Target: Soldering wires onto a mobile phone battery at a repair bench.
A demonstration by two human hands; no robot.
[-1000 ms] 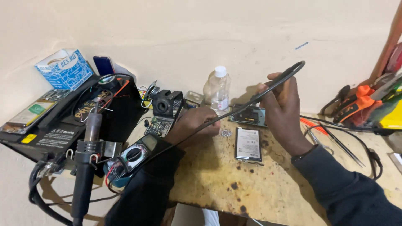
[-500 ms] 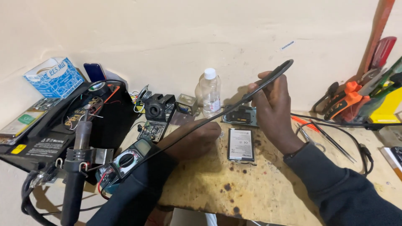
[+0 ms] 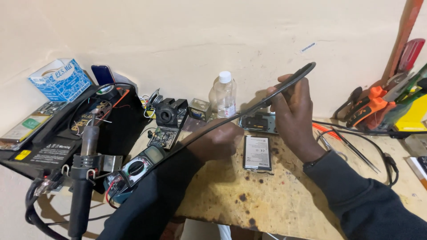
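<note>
My right hand (image 3: 291, 113) grips a black soldering iron (image 3: 299, 75), its handle angled up to the right and its black cable (image 3: 209, 131) running down-left across my left arm. The tip is hidden behind the hand, over an opened phone body (image 3: 258, 122) lying near the wall. My left hand (image 3: 218, 142) rests fisted on the stained wooden bench (image 3: 275, 200), just left of a flat phone battery (image 3: 257, 153); what it holds, if anything, is hidden.
A black rework station (image 3: 58, 138) with a hot-air wand (image 3: 84, 178) stands at left, a multimeter (image 3: 133, 171) beside it. A clear plastic bottle (image 3: 223, 95), a small circuit board (image 3: 161, 137), tweezers (image 3: 351, 146) and orange-handled tools (image 3: 369, 106) lie around.
The view has shifted slightly. My right hand with the iron stays over the phone body; my left hand has drawn a little toward me beside the battery.
</note>
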